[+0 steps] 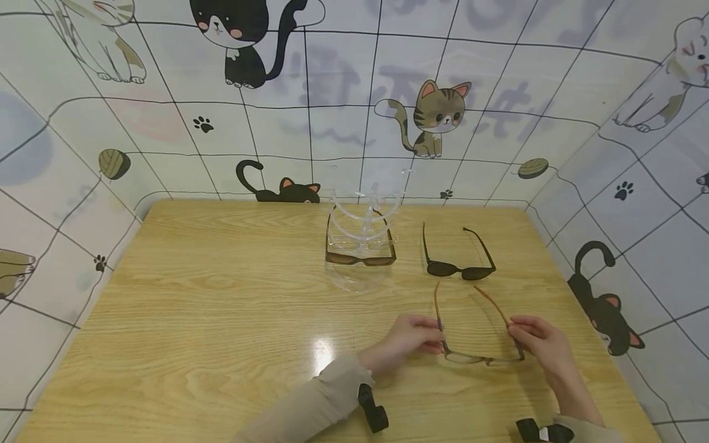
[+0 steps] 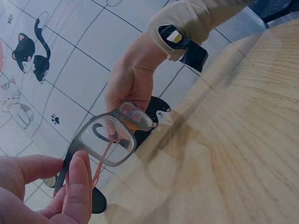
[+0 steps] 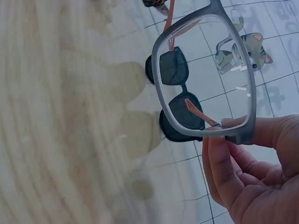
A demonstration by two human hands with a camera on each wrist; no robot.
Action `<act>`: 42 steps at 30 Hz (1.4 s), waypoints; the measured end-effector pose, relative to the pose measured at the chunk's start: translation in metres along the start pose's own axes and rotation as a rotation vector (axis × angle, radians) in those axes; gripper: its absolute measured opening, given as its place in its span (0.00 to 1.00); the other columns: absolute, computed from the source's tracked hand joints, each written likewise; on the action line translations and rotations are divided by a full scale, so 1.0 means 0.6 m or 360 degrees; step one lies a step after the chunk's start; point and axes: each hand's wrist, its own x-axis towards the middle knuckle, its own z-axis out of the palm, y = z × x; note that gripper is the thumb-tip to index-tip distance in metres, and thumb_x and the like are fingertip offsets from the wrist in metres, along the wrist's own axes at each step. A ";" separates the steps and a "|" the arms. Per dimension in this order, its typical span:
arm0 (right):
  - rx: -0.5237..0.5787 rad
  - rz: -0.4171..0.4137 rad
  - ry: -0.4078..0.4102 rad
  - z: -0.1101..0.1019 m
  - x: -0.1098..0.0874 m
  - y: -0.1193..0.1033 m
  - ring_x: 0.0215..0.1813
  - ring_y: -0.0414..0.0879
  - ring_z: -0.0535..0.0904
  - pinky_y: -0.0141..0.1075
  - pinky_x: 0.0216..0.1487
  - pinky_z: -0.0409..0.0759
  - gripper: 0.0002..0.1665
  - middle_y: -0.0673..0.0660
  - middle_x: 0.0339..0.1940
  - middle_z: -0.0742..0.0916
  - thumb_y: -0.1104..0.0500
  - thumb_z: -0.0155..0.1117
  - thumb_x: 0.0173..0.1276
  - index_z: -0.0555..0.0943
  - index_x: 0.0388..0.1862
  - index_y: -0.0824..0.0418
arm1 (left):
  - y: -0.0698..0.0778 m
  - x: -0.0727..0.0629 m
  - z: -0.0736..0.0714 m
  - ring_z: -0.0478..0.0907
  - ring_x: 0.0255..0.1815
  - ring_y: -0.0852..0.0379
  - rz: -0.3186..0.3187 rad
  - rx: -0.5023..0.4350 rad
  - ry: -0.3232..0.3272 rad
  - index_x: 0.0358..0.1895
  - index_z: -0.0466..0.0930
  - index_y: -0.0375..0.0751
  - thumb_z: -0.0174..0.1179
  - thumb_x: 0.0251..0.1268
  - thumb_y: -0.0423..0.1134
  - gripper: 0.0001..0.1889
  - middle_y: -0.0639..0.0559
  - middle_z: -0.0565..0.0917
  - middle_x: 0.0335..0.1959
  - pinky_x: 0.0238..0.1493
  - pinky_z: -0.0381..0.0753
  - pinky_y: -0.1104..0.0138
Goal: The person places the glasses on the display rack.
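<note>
Between both hands is a pair of eyeglasses (image 1: 465, 357) with a grey frame, clear lenses and orange-brown temple tips, its arms unfolded and pointing away from me. My left hand (image 1: 416, 335) pinches the left arm close to its hinge; thumb and fingers close on it in the left wrist view. On the other side my right hand (image 1: 541, 346) pinches the right arm near the hinge. Just beyond the eyeglasses lie black sunglasses (image 1: 460, 271) with their arms open. In the right wrist view, the sunglasses (image 3: 181, 109) show through the clear lens.
A clear acrylic display stand (image 1: 367, 229) stands near the back of the wooden table (image 1: 221, 295). Brown-framed sunglasses (image 1: 360, 261) and thin-rimmed glasses (image 1: 354, 245) are at it. A cat-patterned cloth (image 1: 343, 123) rises behind the table's back edge.
</note>
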 end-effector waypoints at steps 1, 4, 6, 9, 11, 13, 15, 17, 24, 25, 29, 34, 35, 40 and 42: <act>0.0044 -0.0022 -0.0002 0.000 0.001 0.001 0.35 0.36 0.82 0.27 0.34 0.81 0.20 0.40 0.32 0.85 0.58 0.63 0.66 0.76 0.51 0.71 | 0.004 -0.002 -0.001 0.79 0.21 0.60 -0.0002 -0.0017 -0.0003 0.44 0.77 0.20 0.59 0.57 0.22 0.12 0.47 0.82 0.27 0.33 0.84 0.66; 0.0115 -0.0097 -0.0027 0.000 0.003 0.000 0.36 0.35 0.82 0.26 0.35 0.81 0.19 0.40 0.34 0.85 0.57 0.63 0.66 0.77 0.50 0.68 | 0.019 -0.011 -0.004 0.79 0.21 0.60 0.0010 -0.0041 -0.0007 0.45 0.76 0.19 0.58 0.57 0.22 0.12 0.48 0.81 0.26 0.32 0.84 0.66; 0.0193 -0.0163 -0.0056 0.001 0.002 -0.003 0.37 0.34 0.82 0.26 0.35 0.80 0.17 0.41 0.35 0.85 0.59 0.62 0.66 0.77 0.50 0.67 | 0.028 -0.016 -0.007 0.79 0.21 0.60 0.0024 -0.0053 -0.0008 0.45 0.76 0.18 0.58 0.57 0.22 0.12 0.49 0.81 0.25 0.32 0.84 0.66; 0.0315 -0.0233 -0.0090 0.001 0.004 -0.007 0.38 0.34 0.82 0.26 0.35 0.80 0.12 0.43 0.36 0.86 0.62 0.61 0.67 0.79 0.48 0.64 | 0.038 -0.022 -0.011 0.79 0.21 0.60 0.0034 -0.0053 -0.0018 0.44 0.76 0.19 0.58 0.57 0.22 0.12 0.49 0.81 0.25 0.32 0.84 0.66; 0.0440 -0.0278 -0.0116 0.001 0.007 -0.006 0.38 0.36 0.82 0.26 0.35 0.81 0.10 0.46 0.37 0.86 0.66 0.60 0.67 0.80 0.47 0.63 | 0.044 -0.025 -0.014 0.79 0.21 0.60 0.0038 -0.0044 -0.0023 0.44 0.77 0.21 0.58 0.57 0.23 0.11 0.50 0.81 0.25 0.32 0.84 0.67; 0.0411 -0.0265 -0.0114 -0.001 0.012 -0.002 0.39 0.36 0.82 0.27 0.37 0.81 0.11 0.45 0.39 0.86 0.64 0.61 0.66 0.79 0.48 0.61 | 0.050 -0.029 -0.017 0.79 0.21 0.60 0.0044 -0.0033 -0.0025 0.43 0.77 0.22 0.58 0.58 0.23 0.10 0.50 0.81 0.25 0.33 0.84 0.67; 0.0444 -0.0262 -0.0108 -0.003 0.023 0.012 0.41 0.38 0.82 0.28 0.38 0.81 0.14 0.48 0.41 0.86 0.65 0.61 0.66 0.78 0.50 0.64 | 0.056 -0.033 -0.019 0.79 0.21 0.61 0.0054 -0.0034 -0.0028 0.44 0.76 0.21 0.58 0.58 0.23 0.11 0.50 0.80 0.25 0.33 0.84 0.67; 0.0396 -0.0229 -0.0105 -0.006 0.037 0.027 0.43 0.38 0.82 0.28 0.40 0.81 0.16 0.47 0.43 0.85 0.61 0.62 0.66 0.77 0.52 0.61 | 0.063 -0.038 -0.022 0.78 0.21 0.61 0.0068 -0.0038 -0.0035 0.44 0.76 0.20 0.58 0.58 0.22 0.11 0.50 0.80 0.25 0.33 0.84 0.67; 0.0562 -0.0272 -0.0118 0.011 0.036 -0.007 0.42 0.42 0.82 0.30 0.39 0.82 0.15 0.52 0.42 0.86 0.64 0.62 0.66 0.78 0.51 0.63 | 0.090 -0.053 -0.033 0.78 0.22 0.61 0.0109 -0.0033 -0.0075 0.45 0.74 0.20 0.57 0.59 0.23 0.11 0.50 0.80 0.25 0.33 0.84 0.68; 0.0582 -0.0280 -0.0098 0.019 0.028 -0.026 0.41 0.41 0.82 0.29 0.38 0.82 0.14 0.51 0.41 0.86 0.65 0.62 0.65 0.78 0.50 0.63 | 0.094 -0.056 -0.035 0.78 0.22 0.61 0.0115 -0.0027 -0.0077 0.45 0.74 0.21 0.57 0.59 0.23 0.11 0.50 0.79 0.25 0.33 0.83 0.69; 0.0642 -0.0317 -0.0123 0.042 0.002 -0.100 0.39 0.39 0.82 0.27 0.38 0.81 0.10 0.49 0.37 0.86 0.68 0.61 0.65 0.79 0.45 0.61 | 0.109 -0.065 -0.046 0.79 0.23 0.62 0.0140 -0.0013 -0.0093 0.46 0.74 0.21 0.57 0.60 0.24 0.12 0.52 0.80 0.25 0.33 0.83 0.70; 0.0742 -0.0367 -0.0161 0.058 -0.005 -0.142 0.37 0.39 0.82 0.27 0.37 0.82 0.12 0.49 0.36 0.86 0.72 0.57 0.66 0.80 0.41 0.58 | 0.121 -0.077 -0.058 0.79 0.23 0.62 0.0176 -0.0020 -0.0117 0.47 0.73 0.20 0.56 0.60 0.23 0.13 0.53 0.80 0.24 0.33 0.83 0.70; 0.0734 -0.0380 -0.0160 0.060 -0.004 -0.146 0.37 0.38 0.82 0.27 0.37 0.82 0.12 0.49 0.36 0.86 0.72 0.57 0.66 0.80 0.41 0.58 | 0.124 -0.079 -0.060 0.79 0.23 0.62 0.0182 -0.0028 -0.0117 0.47 0.73 0.19 0.56 0.60 0.23 0.13 0.53 0.80 0.24 0.32 0.83 0.71; 0.0690 -0.0414 -0.0161 0.066 0.002 -0.163 0.38 0.39 0.82 0.27 0.38 0.81 0.09 0.49 0.37 0.85 0.69 0.59 0.66 0.79 0.43 0.61 | 0.139 -0.093 -0.065 0.79 0.23 0.62 0.0213 -0.0017 -0.0112 0.47 0.74 0.21 0.56 0.60 0.24 0.12 0.54 0.81 0.24 0.31 0.82 0.72; 0.0672 -0.0425 -0.0173 0.068 0.004 -0.171 0.38 0.39 0.81 0.27 0.39 0.81 0.08 0.49 0.38 0.85 0.68 0.59 0.66 0.78 0.44 0.62 | 0.145 -0.100 -0.067 0.79 0.24 0.63 0.0228 -0.0003 -0.0112 0.46 0.74 0.22 0.56 0.60 0.24 0.12 0.55 0.81 0.24 0.32 0.82 0.72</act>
